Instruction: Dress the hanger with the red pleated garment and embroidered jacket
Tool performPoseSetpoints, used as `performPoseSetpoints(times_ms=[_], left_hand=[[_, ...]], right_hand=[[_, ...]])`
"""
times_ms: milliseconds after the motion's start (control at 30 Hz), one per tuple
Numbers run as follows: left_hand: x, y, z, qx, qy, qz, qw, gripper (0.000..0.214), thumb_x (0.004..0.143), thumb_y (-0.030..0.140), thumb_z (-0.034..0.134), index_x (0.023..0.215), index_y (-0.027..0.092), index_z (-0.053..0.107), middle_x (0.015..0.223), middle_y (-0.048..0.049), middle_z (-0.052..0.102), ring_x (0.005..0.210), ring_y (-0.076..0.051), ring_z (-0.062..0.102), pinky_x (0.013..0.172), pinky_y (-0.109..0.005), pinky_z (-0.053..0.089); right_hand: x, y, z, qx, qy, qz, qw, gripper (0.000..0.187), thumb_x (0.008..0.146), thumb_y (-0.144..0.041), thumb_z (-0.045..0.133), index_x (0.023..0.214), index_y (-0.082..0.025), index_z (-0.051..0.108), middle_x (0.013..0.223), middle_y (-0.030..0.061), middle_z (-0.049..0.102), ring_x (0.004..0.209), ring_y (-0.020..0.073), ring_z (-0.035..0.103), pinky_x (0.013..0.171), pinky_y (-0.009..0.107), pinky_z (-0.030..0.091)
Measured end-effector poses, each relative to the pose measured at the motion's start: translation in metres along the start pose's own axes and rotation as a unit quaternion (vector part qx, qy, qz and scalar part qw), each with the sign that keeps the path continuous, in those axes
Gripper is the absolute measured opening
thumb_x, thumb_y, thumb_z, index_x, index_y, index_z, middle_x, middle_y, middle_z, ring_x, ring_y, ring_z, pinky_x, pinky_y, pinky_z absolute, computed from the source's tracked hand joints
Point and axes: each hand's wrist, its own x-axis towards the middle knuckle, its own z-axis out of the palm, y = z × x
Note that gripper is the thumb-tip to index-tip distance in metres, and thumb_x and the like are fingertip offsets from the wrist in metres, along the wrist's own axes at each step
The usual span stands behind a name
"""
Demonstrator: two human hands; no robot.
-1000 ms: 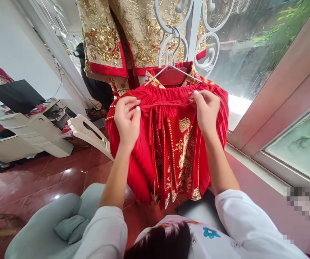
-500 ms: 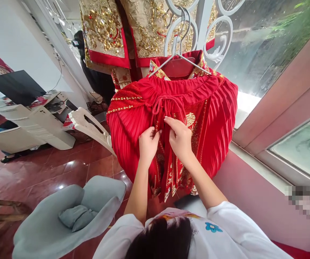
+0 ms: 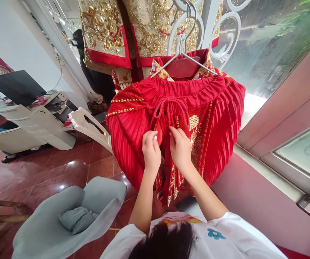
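Observation:
A red pleated skirt point(image 3: 219, 118) with gold embroidery hangs from a metal hanger point(image 3: 183, 54) on a white scrolled rack point(image 3: 226, 32). Its red drawstring point(image 3: 168, 108) dangles at the front centre. My left hand point(image 3: 151, 151) and my right hand point(image 3: 180, 147) are side by side on the skirt's front below the drawstring. Each has its fingers closed, pinching the red cloth. Behind the skirt hangs a gold embroidered jacket point(image 3: 109, 28) with red trim.
A pale grey armchair point(image 3: 63, 216) with a cushion stands at lower left on the red tiled floor point(image 3: 36, 172). A white chair point(image 3: 90, 127) and white desk point(image 3: 33, 129) with a dark screen point(image 3: 14, 86) lie to the left. A window point(image 3: 273, 43) and pink sill wall point(image 3: 254, 201) run along the right.
Both hands have come down from the waistband's sides to the middle of the skirt front and slid a little lower. The view has shifted slightly.

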Motion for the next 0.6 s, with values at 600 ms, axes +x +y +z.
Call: performPoseSetpoints(times_ms=[600], left_hand=[[0.002,0.006,-0.008,-0.183,-0.092,-0.155,0.966,0.015,0.082,0.029,0.061,0.076,0.016,0.057,0.084,-0.0012,0.050,0.079,-0.012,0.054,0.074,-0.022,0.044]], right_hand=[[-0.011,-0.001,0.002,0.118,0.033,-0.011,0.992,0.017,0.089,-0.020,0.049,0.094,-0.016,0.065,0.078,0.0044,0.062,0.067,0.0141,0.055,0.063,0.027,0.045]])
